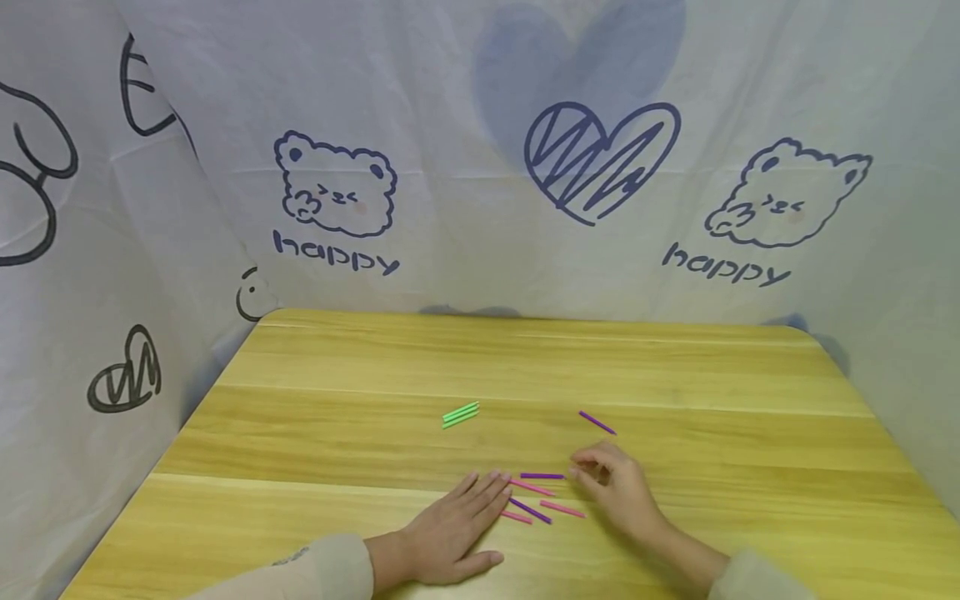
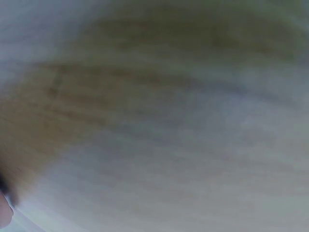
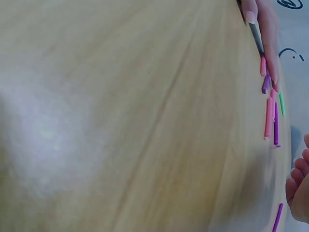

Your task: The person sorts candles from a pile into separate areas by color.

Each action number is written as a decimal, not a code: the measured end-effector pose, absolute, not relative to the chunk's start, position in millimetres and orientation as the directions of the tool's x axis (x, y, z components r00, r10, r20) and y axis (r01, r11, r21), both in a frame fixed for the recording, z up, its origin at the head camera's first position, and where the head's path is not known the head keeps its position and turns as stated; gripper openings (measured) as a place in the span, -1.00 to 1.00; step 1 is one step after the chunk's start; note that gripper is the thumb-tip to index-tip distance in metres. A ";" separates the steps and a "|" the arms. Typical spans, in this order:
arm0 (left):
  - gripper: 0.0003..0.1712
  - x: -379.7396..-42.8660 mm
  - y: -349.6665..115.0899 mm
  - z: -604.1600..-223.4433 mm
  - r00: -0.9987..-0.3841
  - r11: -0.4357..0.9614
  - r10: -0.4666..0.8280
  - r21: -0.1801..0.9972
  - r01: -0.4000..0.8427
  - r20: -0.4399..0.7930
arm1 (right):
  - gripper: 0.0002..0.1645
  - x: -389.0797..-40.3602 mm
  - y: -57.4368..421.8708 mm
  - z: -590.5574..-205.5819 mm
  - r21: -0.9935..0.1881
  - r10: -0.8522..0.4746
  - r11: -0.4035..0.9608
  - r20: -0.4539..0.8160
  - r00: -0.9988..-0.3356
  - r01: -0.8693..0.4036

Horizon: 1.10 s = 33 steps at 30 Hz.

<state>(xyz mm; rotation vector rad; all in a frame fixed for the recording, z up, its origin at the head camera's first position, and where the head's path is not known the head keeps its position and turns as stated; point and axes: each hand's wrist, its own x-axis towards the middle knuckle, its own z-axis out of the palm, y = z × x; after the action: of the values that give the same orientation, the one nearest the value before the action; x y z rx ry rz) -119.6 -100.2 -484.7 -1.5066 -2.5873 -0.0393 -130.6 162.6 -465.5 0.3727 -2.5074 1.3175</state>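
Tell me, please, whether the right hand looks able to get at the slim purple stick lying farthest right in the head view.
Probably yes: the right hand is close by, and the slim purple stick lies apart, with nothing visible between them.

Table (image 1: 375,433): evenly bright in the head view, pale sheen at lower centre.
Cloth (image 1: 450,275): soft bluish shadow beside the table's left edge.
Sticks (image 1: 542,476): fairly crisp.
Right sleeve (image 1: 761,577): soft-edged, lower right.
Left wrist view: dim, hazy, blurred throughout.
Right wrist view: white glare at left, diffuse shadow lower right, table bowed rightward.
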 end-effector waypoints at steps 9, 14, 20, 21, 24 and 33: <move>-0.21 -119.1 -101.2 -485.8 -0.489 0.501 0.859 -0.058 0.863 0.153 | -0.80 -127.7 155.3 -472.1 -0.774 -0.130 0.532 0.325 -0.937 -0.342; -0.21 -119.0 -101.5 -485.8 -0.491 0.505 0.857 -0.066 0.861 0.158 | -0.80 -129.1 152.8 -474.9 -0.768 -0.135 0.539 0.327 -0.935 -0.346; -0.21 -118.4 -101.3 -484.3 -0.494 0.505 0.857 -0.050 0.862 0.149 | -0.80 -130.4 152.0 -477.9 -0.766 -0.145 0.539 0.326 -0.934 -0.351; -0.21 -118.4 -101.3 -484.2 -0.494 0.505 0.857 -0.047 0.862 0.147 | -0.80 -130.7 151.5 -477.8 -0.774 -0.141 0.534 0.314 -0.939 -0.340; -0.21 -118.5 -101.1 -484.5 -0.492 0.503 0.858 -0.050 0.863 0.147 | -0.81 -131.3 150.8 -477.7 -0.779 -0.145 0.535 0.298 -0.944 -0.328; -0.21 -118.3 -100.2 -483.6 -0.494 0.502 0.858 -0.026 0.865 0.138 | -0.82 -133.2 149.6 -478.1 -0.773 -0.148 0.562 0.257 -0.955 -0.295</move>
<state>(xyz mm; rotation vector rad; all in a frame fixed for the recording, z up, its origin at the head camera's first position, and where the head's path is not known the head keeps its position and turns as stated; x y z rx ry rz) -118.3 -100.2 -483.6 -1.5029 -2.6052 -0.0708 -133.2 149.6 -478.1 0.3764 -2.6291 1.3468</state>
